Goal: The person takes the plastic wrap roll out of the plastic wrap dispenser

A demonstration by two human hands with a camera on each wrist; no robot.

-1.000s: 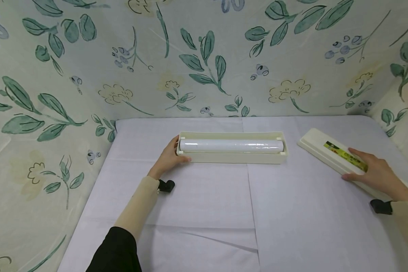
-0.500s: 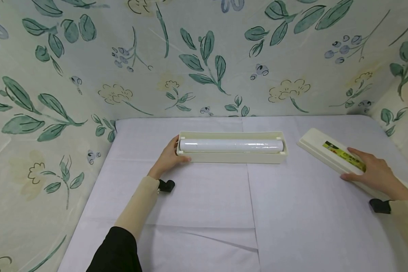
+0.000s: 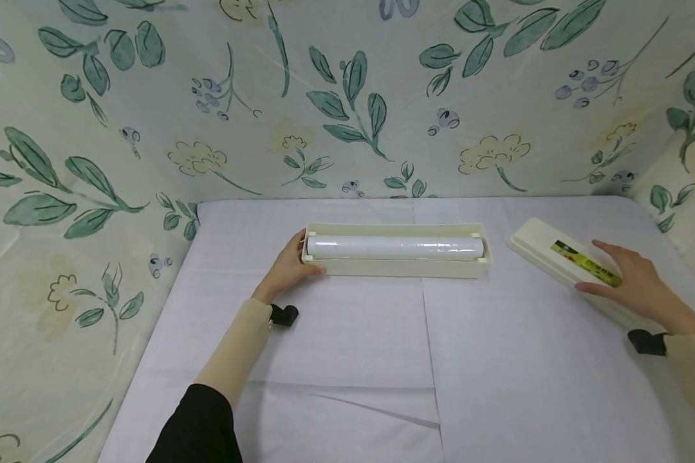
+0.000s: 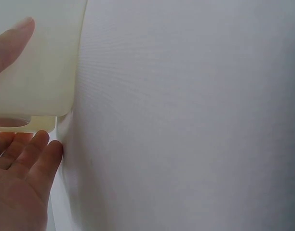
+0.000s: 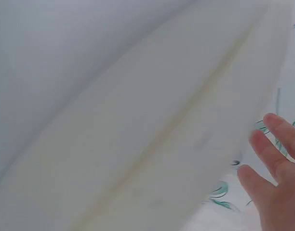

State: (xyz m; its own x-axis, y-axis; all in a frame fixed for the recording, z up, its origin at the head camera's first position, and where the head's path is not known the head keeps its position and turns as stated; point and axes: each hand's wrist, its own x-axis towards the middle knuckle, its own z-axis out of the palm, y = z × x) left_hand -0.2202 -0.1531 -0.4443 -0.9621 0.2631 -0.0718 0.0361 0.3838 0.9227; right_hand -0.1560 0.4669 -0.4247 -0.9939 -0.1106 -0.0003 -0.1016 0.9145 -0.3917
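Note:
A long cream cling film dispenser (image 3: 395, 267) lies on the table with its top off, a shiny white roll of film (image 3: 394, 247) inside. My left hand (image 3: 287, 265) grips its left end, thumb on the front wall and fingers round the end; the left wrist view shows the thumb (image 4: 15, 45) flat on the cream wall. At the right lies the long cream lid (image 3: 535, 238), slanted, with a yellow-green label (image 3: 586, 263). Over its near part is my right hand (image 3: 637, 283), fingers spread and thumb apart, holding nothing.
A white cloth (image 3: 347, 334) with fold creases covers the table. Behind it and at both sides hang sheets (image 3: 231, 161) printed with leaves and flowers. Bare cloth separates the dispenser from the lid.
My right hand has loosened from the lid and risen a little, its fingers spreading. The left hand, the dispenser and the lid stay where they were.

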